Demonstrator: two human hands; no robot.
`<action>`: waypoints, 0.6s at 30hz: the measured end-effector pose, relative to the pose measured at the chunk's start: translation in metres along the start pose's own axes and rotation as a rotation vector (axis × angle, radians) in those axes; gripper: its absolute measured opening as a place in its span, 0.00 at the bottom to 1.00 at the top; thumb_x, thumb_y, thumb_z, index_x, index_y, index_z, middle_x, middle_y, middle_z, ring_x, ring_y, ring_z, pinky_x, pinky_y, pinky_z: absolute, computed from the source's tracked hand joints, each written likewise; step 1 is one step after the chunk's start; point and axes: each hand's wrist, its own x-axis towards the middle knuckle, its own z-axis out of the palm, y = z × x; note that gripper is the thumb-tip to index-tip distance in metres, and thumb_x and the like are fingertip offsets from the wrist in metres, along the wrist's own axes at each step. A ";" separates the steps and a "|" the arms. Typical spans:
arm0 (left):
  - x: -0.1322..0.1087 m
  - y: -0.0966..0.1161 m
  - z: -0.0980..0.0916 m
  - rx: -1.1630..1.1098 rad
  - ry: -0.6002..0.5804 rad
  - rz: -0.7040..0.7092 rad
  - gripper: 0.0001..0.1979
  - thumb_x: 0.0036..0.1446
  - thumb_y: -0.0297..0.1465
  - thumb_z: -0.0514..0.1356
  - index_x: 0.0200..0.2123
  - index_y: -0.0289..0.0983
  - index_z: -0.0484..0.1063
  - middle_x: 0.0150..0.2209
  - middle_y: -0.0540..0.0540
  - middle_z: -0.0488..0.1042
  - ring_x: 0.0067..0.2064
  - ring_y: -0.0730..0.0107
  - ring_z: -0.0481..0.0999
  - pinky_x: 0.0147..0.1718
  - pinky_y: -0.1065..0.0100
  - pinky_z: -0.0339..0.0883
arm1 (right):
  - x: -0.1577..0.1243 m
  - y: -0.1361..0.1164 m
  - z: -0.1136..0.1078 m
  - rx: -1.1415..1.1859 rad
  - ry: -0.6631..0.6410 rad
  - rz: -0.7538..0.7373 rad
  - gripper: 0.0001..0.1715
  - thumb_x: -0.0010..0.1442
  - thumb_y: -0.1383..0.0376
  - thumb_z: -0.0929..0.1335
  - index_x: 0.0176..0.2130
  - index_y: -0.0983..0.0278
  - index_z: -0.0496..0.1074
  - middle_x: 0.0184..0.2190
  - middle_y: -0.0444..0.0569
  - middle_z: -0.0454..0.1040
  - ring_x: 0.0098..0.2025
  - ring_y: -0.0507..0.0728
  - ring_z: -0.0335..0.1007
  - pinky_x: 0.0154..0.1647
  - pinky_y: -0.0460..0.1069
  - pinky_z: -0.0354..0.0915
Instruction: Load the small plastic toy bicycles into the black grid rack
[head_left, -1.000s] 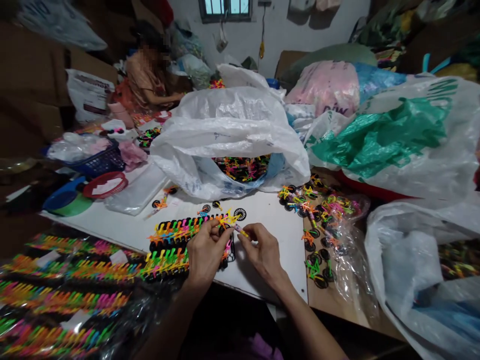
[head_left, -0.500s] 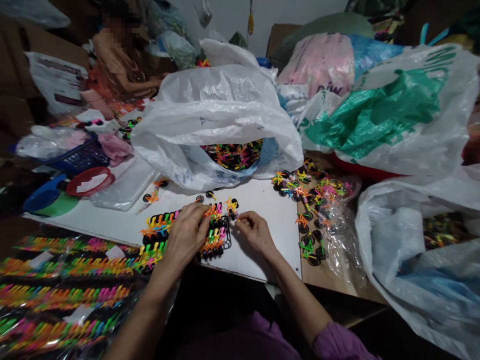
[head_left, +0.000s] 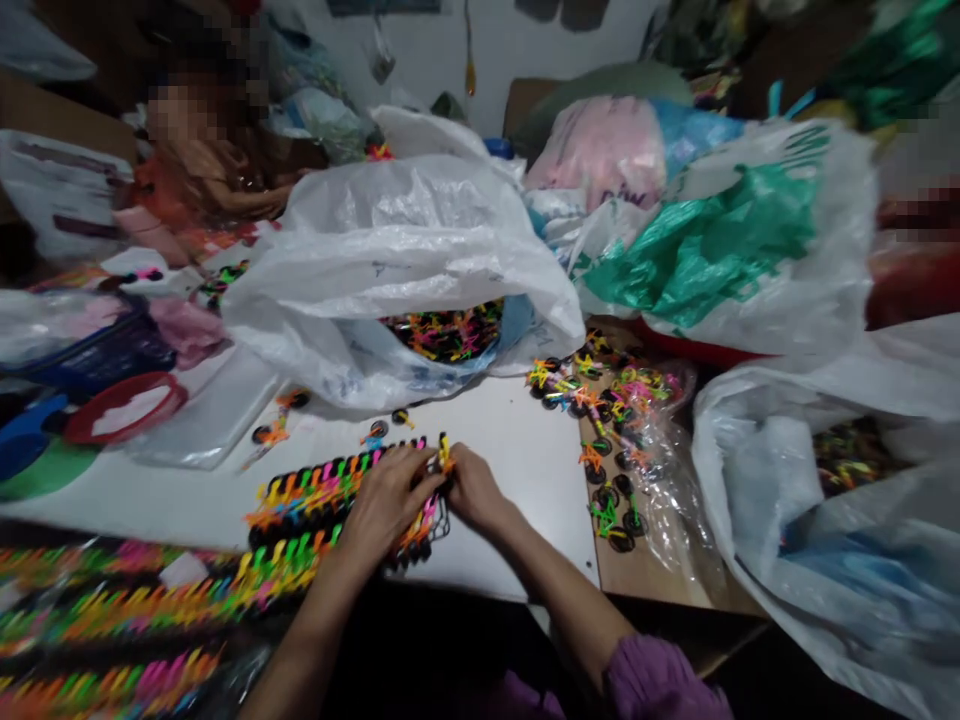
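Small bright plastic toy bicycles with black wheels stand in tight rows (head_left: pixel 315 480) on the white table. Over the right end of these rows lies my left hand (head_left: pixel 390 500), its fingers bent and its thumb reaching to the right. A yellow toy bicycle (head_left: pixel 445 453) is pinched in my right hand (head_left: pixel 478 487), at the left hand's fingertips. The left fingers close against its near side; the exact contact is partly hidden. Part of a black frame (head_left: pixel 442 522) shows under the rows beside my hands.
A big white sack (head_left: pixel 420 240) of toy parts stands behind the rows. Loose toy bicycles (head_left: pixel 600 400) lie on the right. Another open sack (head_left: pixel 720 440) stands at far right. Bagged rows (head_left: pixel 112 610) fill the lower left, near a red basket (head_left: pixel 127 405). A person (head_left: pixel 217 170) sits at back left.
My right hand has moved left with the yellow toy bicycle, bringing it to the left hand at the rows' right end. The whole view has shifted with the head.
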 end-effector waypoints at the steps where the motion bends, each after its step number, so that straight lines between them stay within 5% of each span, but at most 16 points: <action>1: -0.001 -0.001 0.003 0.001 0.036 0.020 0.13 0.57 0.37 0.54 0.42 0.35 0.69 0.35 0.45 0.73 0.38 0.66 0.72 0.38 0.66 0.66 | 0.000 -0.002 0.001 -0.050 -0.023 -0.010 0.08 0.56 0.71 0.60 0.37 0.65 0.66 0.33 0.49 0.68 0.34 0.54 0.64 0.35 0.46 0.60; 8: -0.001 -0.005 0.014 0.060 0.202 0.112 0.14 0.61 0.35 0.48 0.34 0.37 0.71 0.31 0.46 0.75 0.34 0.68 0.74 0.35 0.68 0.66 | 0.005 -0.003 -0.004 -0.114 -0.146 -0.059 0.10 0.58 0.67 0.61 0.40 0.64 0.68 0.35 0.48 0.70 0.36 0.54 0.66 0.35 0.46 0.61; 10: -0.002 -0.006 0.014 0.051 0.225 0.133 0.14 0.61 0.36 0.48 0.33 0.38 0.71 0.30 0.47 0.75 0.33 0.69 0.74 0.35 0.69 0.66 | 0.005 0.013 -0.030 -0.021 -0.165 -0.056 0.09 0.58 0.65 0.63 0.40 0.63 0.70 0.35 0.45 0.71 0.35 0.52 0.66 0.34 0.44 0.60; 12: -0.003 -0.007 0.015 0.048 0.240 0.142 0.14 0.61 0.37 0.48 0.32 0.38 0.70 0.30 0.47 0.75 0.33 0.69 0.74 0.35 0.69 0.66 | 0.010 0.036 -0.069 -0.059 -0.030 0.079 0.10 0.59 0.66 0.63 0.41 0.64 0.70 0.36 0.47 0.72 0.35 0.52 0.67 0.35 0.44 0.60; 14: -0.005 -0.009 0.018 0.055 0.243 0.142 0.12 0.61 0.36 0.49 0.33 0.38 0.70 0.31 0.47 0.75 0.34 0.69 0.74 0.37 0.68 0.66 | 0.021 0.061 -0.113 -0.272 0.181 0.268 0.13 0.60 0.68 0.61 0.43 0.66 0.70 0.40 0.52 0.71 0.40 0.55 0.66 0.39 0.46 0.60; 18: -0.006 -0.012 0.022 0.051 0.233 0.146 0.11 0.61 0.35 0.50 0.34 0.38 0.70 0.32 0.48 0.75 0.36 0.69 0.74 0.39 0.67 0.65 | 0.046 0.086 -0.166 -0.662 0.234 0.439 0.11 0.58 0.70 0.62 0.36 0.70 0.72 0.40 0.60 0.69 0.44 0.61 0.64 0.41 0.51 0.58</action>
